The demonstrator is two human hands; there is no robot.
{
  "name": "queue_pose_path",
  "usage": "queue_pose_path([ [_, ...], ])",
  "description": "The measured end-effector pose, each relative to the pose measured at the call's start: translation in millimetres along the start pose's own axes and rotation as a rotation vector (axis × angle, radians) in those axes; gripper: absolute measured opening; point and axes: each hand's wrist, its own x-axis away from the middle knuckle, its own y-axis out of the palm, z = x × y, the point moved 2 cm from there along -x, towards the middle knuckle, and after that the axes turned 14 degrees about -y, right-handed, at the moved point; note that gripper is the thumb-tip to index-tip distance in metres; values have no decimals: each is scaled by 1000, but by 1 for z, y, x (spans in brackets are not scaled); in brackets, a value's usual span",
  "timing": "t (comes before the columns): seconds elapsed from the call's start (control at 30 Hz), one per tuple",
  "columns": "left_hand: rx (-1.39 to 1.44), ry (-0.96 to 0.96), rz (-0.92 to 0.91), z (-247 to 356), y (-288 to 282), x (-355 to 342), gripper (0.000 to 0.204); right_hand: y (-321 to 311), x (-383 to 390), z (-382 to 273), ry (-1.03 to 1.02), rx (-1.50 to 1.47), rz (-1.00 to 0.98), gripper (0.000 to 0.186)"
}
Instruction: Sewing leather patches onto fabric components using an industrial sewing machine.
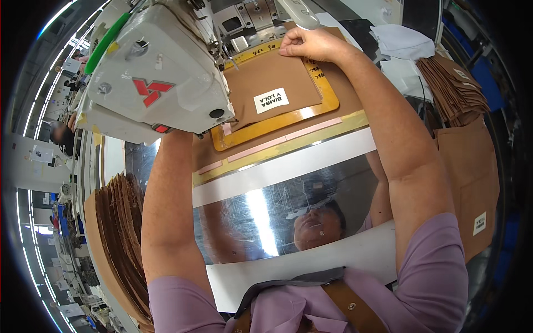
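A brown fabric piece (261, 80) with a white printed label (271, 101) lies inside a yellow template frame (331, 100). At the piece's far edge, by the frame's top bar, my right hand (311, 44) has its thumb and fingertips pinched together on the fabric. My left forearm (171, 205) reaches up behind the white sewing machine head (158, 72), which hides my left hand. More brown fabric (202, 158) spreads under and around the frame. Along its near side runs a yellowish strip (277, 150) with pale pink tape pieces on it.
A shiny scratched metal plate (277, 205) covers the near tabletop. Stacked brown pieces (119, 222) stand at the left. At the right are a brown bundle (452, 89), white cloth (402, 41) and a hanging brown labelled piece (469, 177). A white handle-like part (300, 14) juts above my right hand.
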Motion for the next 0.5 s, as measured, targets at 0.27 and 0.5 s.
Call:
queue_pose_path([
  [0.27, 68, -100, -261, -6, -38, -17, 48, 2, -7, 14, 94, 34, 40, 26],
  [0.5, -301, 129, -119, 9, 48, 9, 15, 2, 1, 16, 125, 177, 37, 23],
])
